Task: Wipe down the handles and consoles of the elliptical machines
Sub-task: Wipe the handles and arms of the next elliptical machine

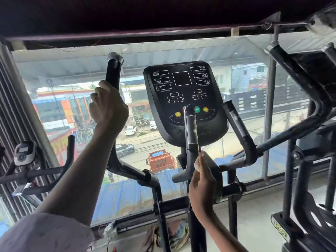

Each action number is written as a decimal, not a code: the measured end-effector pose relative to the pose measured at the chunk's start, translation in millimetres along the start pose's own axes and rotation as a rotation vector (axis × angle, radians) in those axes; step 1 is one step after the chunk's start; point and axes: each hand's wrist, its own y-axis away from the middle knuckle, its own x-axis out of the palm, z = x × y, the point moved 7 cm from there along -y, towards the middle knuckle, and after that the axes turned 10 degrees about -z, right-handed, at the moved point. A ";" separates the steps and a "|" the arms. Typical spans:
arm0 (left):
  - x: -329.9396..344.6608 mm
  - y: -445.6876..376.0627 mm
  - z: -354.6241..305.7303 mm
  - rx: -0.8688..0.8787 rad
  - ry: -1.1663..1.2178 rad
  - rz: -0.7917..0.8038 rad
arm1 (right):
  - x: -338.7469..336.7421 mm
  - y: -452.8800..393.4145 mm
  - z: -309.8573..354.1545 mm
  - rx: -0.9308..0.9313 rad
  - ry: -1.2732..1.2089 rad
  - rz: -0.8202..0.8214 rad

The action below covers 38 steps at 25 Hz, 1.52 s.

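left hand [108,106]: it is raised and its fingers are curled around the tall handle [113,73], below the shiny cap of this handle. the back of the hand faces the camera.
right hand [203,186]: it is lower than the left hand and to the right of it. it holds a small white cloth [197,165] between the fingers and presses it on the short grip [190,131], at the bend under the clear part of the grip.
tall handle: black, it goes up out of the left hand and also down from it, to a joint on the frame between the two arms.
short grip: black, upright, just above the right hand. it stands in front of the lower middle of the console.
console [183,99]: between the two hands and higher than the right one. the screens are dark. two yellow buttons and one green button are in a row near the top of the short grip.
second grip [238,128]: right of the right hand, tilted, no hand is on it.
window [141,142]: behind both hands, with a street, cars and a truck below.
second machine [312,124]: far right of the right hand, black.
bike [25,153]: left of the left arm, with a small display.
sleeve [45,233]: pale, on the left arm, at the bottom left.
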 end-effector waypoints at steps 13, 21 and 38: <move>103.6 155.6 -80.6 -0.039 0.491 0.358 | -11.9 10.0 -14.2 0.379 -0.159 -0.035; 130.7 187.4 -122.6 -0.381 0.521 0.408 | -17.6 18.1 -25.4 0.312 -0.218 -0.034; 124.4 190.7 -123.3 -0.340 0.379 0.216 | 16.0 57.1 -76.8 0.480 -0.273 -0.013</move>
